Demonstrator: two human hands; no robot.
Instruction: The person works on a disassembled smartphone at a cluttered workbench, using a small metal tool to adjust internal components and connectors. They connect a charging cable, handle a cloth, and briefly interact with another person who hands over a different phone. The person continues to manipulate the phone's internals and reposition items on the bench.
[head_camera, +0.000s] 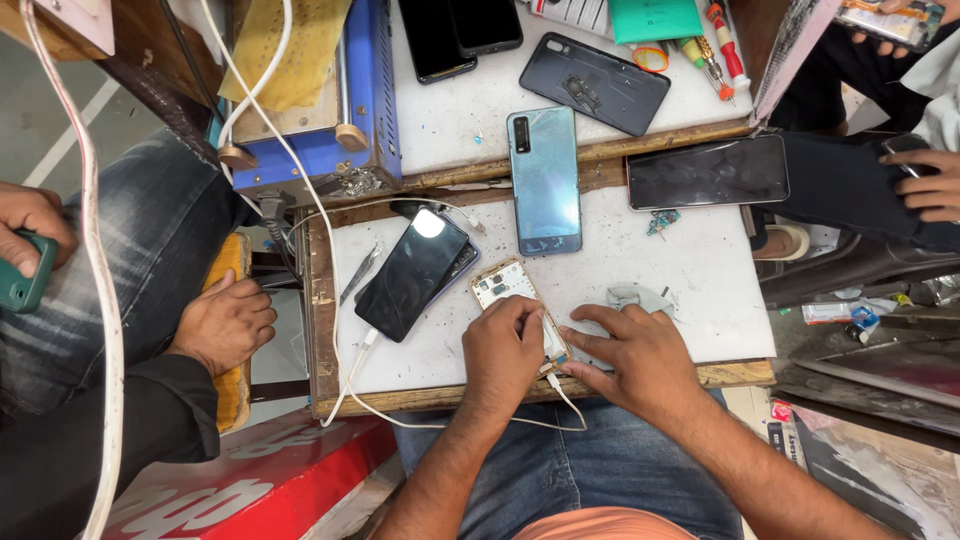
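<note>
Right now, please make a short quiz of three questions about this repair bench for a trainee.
1. True or false: the left hand rests on the opened white phone.
2. Which lies face down at the bench middle? A) light blue phone B) red phone
3. What plugs into the black phone?

Key: 1 true; 2 A; 3 a white cable.

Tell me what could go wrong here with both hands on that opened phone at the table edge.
1. The opened phone lies near the table edge; a slip of the left hand or right hand could push it off.
2. The white cable hanging over the edge could snag.
</note>
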